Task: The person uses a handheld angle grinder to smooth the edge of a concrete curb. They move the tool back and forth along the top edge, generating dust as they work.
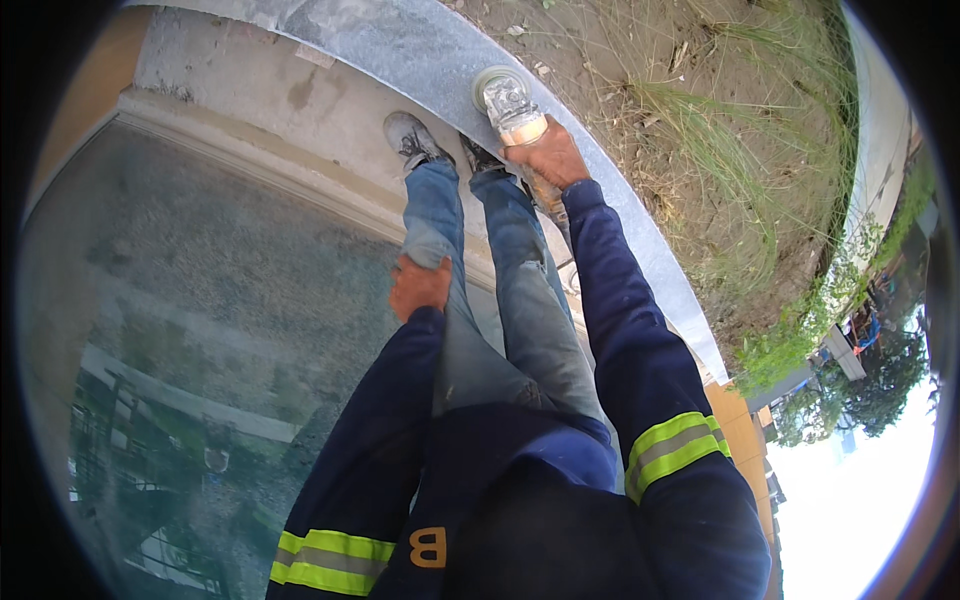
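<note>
In my right hand (552,155) is an angle grinder (515,112), a dusty power tool with a round pale disc at its far end. Its disc lies against the top of a curved grey ledge (640,235). My fingers are wrapped round the tool's body, and part of its handle runs back beneath my wrist. My left hand (418,287) is braced on my left knee, with fingers curled around the jeans (432,215); nothing else shows in it.
Below the ledge, dusty shoes (410,138) stand on a concrete strip (300,100). Left lies a greenish, reflective pool-like surface (220,300) behind a raised edge. Soil with long grass (730,150) fills the ledge's other side. Trees (880,385) stand at far right.
</note>
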The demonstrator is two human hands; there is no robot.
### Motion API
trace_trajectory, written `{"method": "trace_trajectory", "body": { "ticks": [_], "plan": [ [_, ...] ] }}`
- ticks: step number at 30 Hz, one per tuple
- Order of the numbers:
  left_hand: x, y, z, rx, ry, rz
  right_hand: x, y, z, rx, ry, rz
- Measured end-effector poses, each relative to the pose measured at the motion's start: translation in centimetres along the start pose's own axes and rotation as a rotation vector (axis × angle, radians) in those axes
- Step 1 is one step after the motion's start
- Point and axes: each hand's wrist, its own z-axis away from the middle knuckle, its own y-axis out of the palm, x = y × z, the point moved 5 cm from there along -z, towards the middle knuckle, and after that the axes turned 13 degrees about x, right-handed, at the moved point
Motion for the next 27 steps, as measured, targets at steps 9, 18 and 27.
{"method": "trace_trajectory", "body": {
  "ticks": [9,18,27],
  "plan": [
    [-0.2,-0.8,-0.4,0.008,0.001,0.010,2.8,-0.1,-1.7,0.083,-0.012,0.071],
    [-0.1,-1.3,-0.4,0.001,-0.004,0.025,1.0,-1.9,-1.2,0.041,-0.065,0.008],
    [0.4,-0.6,-1.0,-0.007,-0.002,0.025,0.8,-0.8,-0.6,0.029,-0.045,0.021]
  ]
}}
